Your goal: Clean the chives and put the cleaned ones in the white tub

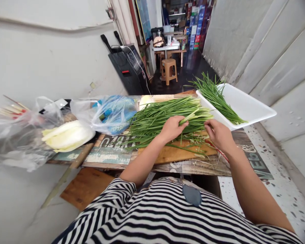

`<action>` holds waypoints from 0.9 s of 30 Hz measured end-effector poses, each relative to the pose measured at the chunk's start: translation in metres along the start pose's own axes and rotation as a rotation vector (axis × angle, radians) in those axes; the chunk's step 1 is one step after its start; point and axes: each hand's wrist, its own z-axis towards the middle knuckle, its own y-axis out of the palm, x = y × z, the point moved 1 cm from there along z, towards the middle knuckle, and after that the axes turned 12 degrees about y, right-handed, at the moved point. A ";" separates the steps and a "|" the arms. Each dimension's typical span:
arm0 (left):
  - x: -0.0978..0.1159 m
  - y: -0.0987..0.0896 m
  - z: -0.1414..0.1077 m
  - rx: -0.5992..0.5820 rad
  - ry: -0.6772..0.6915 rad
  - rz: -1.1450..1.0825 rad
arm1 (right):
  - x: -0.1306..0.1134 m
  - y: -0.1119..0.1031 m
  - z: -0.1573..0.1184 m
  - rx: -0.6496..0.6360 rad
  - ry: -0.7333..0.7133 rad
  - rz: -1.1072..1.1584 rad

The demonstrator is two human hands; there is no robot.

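Note:
A large pile of green chives point(157, 117) lies across a wooden cutting board point(173, 154), its pale stem ends towards the right. My left hand point(172, 128) is closed around a few chive stalks whose pale ends stick out past its fingers. To the right of them, my right hand point(218, 134) has its thumb and fingertips pinched together near the stem ends; what they hold, if anything, is too small to name. Loose trimmings point(202, 149) are scattered on the board below the hands. Another bunch of chives point(216, 95) rests in a white tray point(254, 108) at the back right.
On the table's left side are a napa cabbage point(68, 135), a clear bag with blue contents point(114, 113) and more plastic bags point(17, 142). A black speaker point(129, 67) stands beyond the table, and a brown stool point(169, 71) is farther back.

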 end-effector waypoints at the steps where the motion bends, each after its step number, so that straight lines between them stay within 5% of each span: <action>1: 0.000 0.003 0.000 -0.013 0.023 0.008 | -0.001 0.001 -0.005 -0.027 0.053 0.081; 6: 0.003 0.021 -0.004 -0.048 0.152 0.014 | -0.007 0.009 -0.025 -0.088 0.232 0.313; 14: 0.016 0.020 -0.006 -0.270 0.274 0.173 | -0.016 0.012 -0.032 -0.053 0.169 0.331; 19: 0.015 0.020 -0.005 -0.293 0.183 0.213 | -0.010 0.024 -0.035 -0.062 0.216 0.520; 27: 0.017 0.017 -0.005 -0.313 0.075 0.196 | -0.010 0.048 -0.031 -0.019 0.482 1.152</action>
